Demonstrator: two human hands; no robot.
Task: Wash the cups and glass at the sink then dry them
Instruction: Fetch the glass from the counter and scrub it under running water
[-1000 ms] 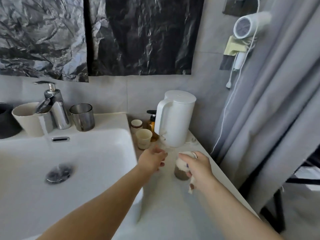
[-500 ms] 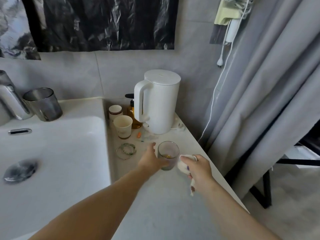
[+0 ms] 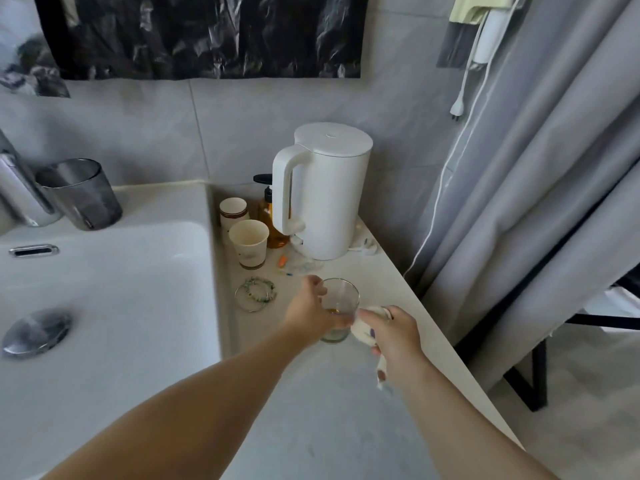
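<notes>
Left hand (image 3: 310, 311): fingers wrapped round the glass (image 3: 337, 308) on the counter (image 3: 311, 410).
Right hand (image 3: 393, 332): clutching a cloth (image 3: 363, 332) beside it.
Risk: wet glass slips, topples those paper cups (image 3: 247, 242).

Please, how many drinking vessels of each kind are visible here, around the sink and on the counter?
Glass: 1, the clear drinking glass in the left hand's grip.
Paper cups: 2, the plain beige paper cup and the brown-striped paper cup behind it.
Tumbler: 1, the smoky grey translucent tumbler on the white sink's edge.
Total: 4.
</notes>
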